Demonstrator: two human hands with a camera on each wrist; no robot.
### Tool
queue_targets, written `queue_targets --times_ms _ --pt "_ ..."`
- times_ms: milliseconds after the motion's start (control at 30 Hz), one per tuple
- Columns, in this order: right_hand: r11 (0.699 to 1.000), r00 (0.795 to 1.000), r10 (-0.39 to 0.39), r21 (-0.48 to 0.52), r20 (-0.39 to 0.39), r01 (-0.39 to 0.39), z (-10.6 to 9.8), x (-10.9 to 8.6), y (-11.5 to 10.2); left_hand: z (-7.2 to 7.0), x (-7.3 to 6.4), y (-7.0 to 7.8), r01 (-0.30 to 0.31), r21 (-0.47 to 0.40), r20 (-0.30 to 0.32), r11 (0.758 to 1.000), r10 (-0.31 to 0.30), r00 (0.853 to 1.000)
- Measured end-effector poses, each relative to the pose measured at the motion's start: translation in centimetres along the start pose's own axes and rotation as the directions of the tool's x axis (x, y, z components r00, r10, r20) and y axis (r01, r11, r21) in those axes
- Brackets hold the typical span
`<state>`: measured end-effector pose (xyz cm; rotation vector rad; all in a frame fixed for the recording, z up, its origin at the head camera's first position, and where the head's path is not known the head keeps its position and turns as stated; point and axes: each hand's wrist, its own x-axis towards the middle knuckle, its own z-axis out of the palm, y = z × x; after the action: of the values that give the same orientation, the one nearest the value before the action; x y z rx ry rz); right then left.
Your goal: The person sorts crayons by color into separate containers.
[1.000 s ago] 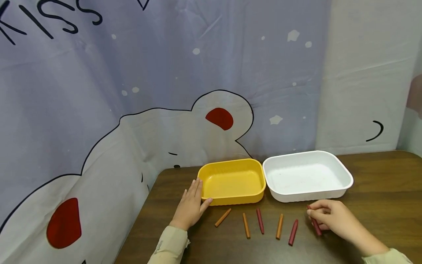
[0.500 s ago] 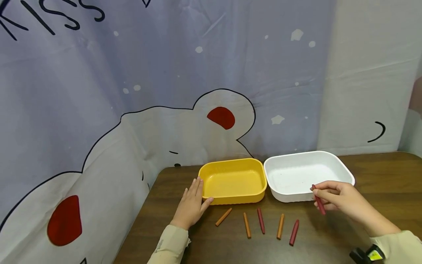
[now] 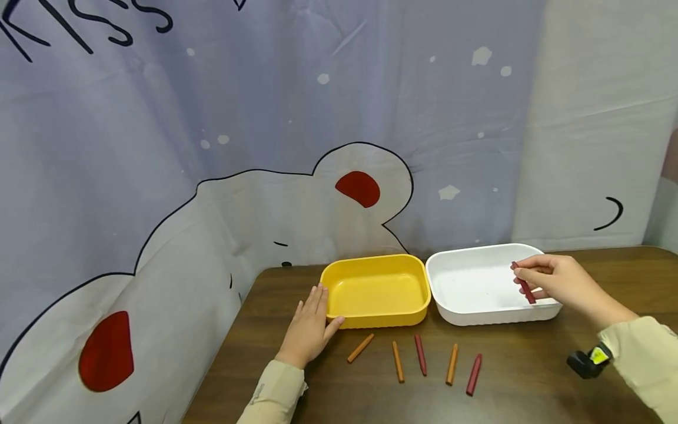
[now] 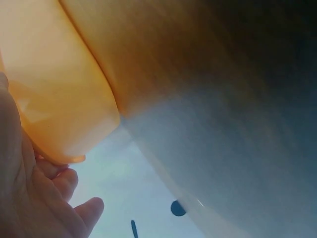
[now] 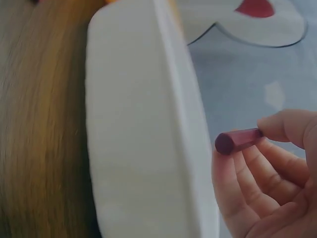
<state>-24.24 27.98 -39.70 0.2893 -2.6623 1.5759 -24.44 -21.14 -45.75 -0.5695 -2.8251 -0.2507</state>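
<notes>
Over the right part of the white tray (image 3: 471,315), my right hand (image 3: 564,284) pinches a dark red crayon (image 3: 524,284) between thumb and fingers. The right wrist view shows that crayon (image 5: 240,141) end-on beside the tray's outer wall (image 5: 133,119). My left hand (image 3: 307,330) rests with straight fingers against the left side of the yellow tray (image 3: 381,321). In the left wrist view, the fingers (image 4: 64,183) touch the yellow tray's wall (image 4: 64,99).
In front of the trays lie several loose crayons: orange ones (image 3: 361,348) (image 3: 398,362) (image 3: 452,364) and red ones (image 3: 421,355) (image 3: 474,375). They lie apart on the brown wooden table (image 3: 371,406). A printed curtain (image 3: 318,118) hangs behind the table.
My right hand has lifted the red crayon from the table and carried it up and forward over the white tray. The left hand stays at the yellow tray.
</notes>
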Motion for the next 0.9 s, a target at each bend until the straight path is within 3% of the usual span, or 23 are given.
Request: queue_targets --times_ms 167,400,667,900 --pt "0.986 1.000 0.000 -0.164 0.009 0.002 0.1 1.3 1.1 0.2 0.0 0.0 0.005 -0.005 0.007 1.000 -0.005 1.000" --pt "0.909 0.999 -0.032 -0.416 0.014 0.036 0.7 2.9 2.0 0.6 0.2 -0.2 0.020 0.002 0.031 1.000 -0.020 0.999" --pt "0.864 0.999 0.036 -0.503 0.008 -0.027 1.2 4.0 2.9 0.5 0.2 -0.2 0.023 -0.023 0.024 0.999 -0.022 0.999" --pt "0.808 0.999 0.026 -0.588 -0.031 -0.039 1.8 4.6 3.9 0.4 0.2 -0.2 0.020 -0.028 0.020 0.999 -0.019 1.000"
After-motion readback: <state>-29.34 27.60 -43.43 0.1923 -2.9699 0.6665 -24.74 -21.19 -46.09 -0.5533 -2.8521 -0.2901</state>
